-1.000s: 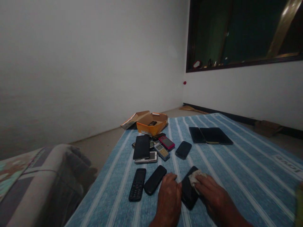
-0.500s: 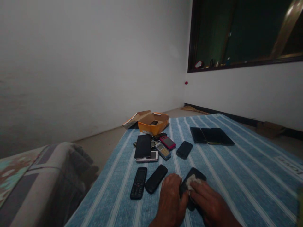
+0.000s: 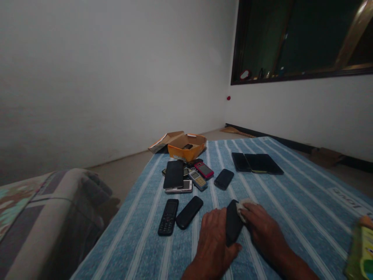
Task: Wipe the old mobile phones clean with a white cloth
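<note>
A dark smartphone (image 3: pixel 234 223) stands tilted between my hands at the near part of the bed cover. My left hand (image 3: pixel 212 241) grips it along its left side, thumb across the lower end. With bent fingers my right hand (image 3: pixel 264 229) presses a crumpled whitish cloth (image 3: pixel 247 203) against the phone's upper right edge. Left of my hands lie a keypad phone (image 3: pixel 168 217) with its keys up and a plain black phone (image 3: pixel 189 212). Another dark phone (image 3: pixel 224 179) rests farther off.
Beyond is a pile with a black phone (image 3: pixel 174 174), a pink phone (image 3: pixel 204 170) and others. An open orange box (image 3: pixel 186 153) stands at the far end. Dark flat devices (image 3: pixel 256 162) lie far right; a yellow-green package (image 3: pixel 364 249) is at the right edge.
The phone has turned from lying flatter to tilted on its side. The cloth and my right hand have moved from its face to its right edge. The view has shifted slightly.
</note>
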A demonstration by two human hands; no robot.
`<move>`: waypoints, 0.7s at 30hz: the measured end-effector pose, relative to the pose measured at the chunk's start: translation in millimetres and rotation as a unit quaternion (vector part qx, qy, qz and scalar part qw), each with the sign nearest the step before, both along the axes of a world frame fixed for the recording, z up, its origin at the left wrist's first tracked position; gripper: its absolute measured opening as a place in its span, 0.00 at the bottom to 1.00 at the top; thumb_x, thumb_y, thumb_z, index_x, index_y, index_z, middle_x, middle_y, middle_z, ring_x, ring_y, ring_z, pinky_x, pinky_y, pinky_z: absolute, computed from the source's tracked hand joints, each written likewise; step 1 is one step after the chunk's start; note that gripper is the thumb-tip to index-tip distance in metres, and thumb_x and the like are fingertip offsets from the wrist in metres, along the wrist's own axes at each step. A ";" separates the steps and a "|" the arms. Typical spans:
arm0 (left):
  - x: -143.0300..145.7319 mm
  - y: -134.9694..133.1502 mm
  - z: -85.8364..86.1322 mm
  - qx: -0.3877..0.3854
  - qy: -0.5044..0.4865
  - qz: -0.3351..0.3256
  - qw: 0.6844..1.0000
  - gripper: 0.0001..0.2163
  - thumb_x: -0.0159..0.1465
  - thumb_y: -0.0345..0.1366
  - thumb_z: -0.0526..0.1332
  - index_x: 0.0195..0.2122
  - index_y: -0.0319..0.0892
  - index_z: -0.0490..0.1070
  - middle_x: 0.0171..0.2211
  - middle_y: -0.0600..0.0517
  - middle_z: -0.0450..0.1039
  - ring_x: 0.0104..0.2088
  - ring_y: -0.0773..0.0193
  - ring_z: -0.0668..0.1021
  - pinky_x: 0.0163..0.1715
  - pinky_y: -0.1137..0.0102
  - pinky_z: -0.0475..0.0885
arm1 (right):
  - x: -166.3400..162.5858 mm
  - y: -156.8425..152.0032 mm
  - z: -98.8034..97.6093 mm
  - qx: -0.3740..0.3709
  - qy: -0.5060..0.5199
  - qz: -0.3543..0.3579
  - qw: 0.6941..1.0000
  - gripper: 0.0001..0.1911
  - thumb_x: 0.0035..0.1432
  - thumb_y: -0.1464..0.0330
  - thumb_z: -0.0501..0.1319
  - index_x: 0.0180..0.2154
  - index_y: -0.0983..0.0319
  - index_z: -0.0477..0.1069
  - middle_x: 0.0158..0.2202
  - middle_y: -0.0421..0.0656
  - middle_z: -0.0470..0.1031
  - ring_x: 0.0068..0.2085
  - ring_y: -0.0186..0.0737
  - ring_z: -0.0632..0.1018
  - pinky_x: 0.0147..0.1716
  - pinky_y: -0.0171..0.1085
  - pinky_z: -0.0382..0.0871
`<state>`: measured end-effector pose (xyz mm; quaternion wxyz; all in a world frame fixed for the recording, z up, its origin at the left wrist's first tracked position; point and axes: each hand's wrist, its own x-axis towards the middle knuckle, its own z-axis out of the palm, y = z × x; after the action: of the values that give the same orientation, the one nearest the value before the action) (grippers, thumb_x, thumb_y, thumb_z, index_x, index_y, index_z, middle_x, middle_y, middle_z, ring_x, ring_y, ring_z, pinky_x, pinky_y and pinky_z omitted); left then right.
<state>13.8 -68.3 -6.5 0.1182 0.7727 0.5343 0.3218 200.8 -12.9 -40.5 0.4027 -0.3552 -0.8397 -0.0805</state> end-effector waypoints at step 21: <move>-10.3 6.3 7.8 -0.031 -0.012 0.004 0.999 0.25 0.51 0.29 0.62 0.52 0.39 0.67 0.46 0.43 0.73 0.49 0.49 0.74 0.51 0.54 0.68 | 6.8 10.6 3.9 -0.051 -0.009 -0.048 0.997 0.17 0.59 0.81 0.52 0.44 0.61 0.73 0.44 0.49 0.76 0.46 0.46 0.75 0.45 0.43 0.74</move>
<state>3.5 -62.0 1.3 0.1473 0.7625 0.5456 0.3150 207.6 -2.3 -36.5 0.3718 -0.4143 -0.8286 -0.0597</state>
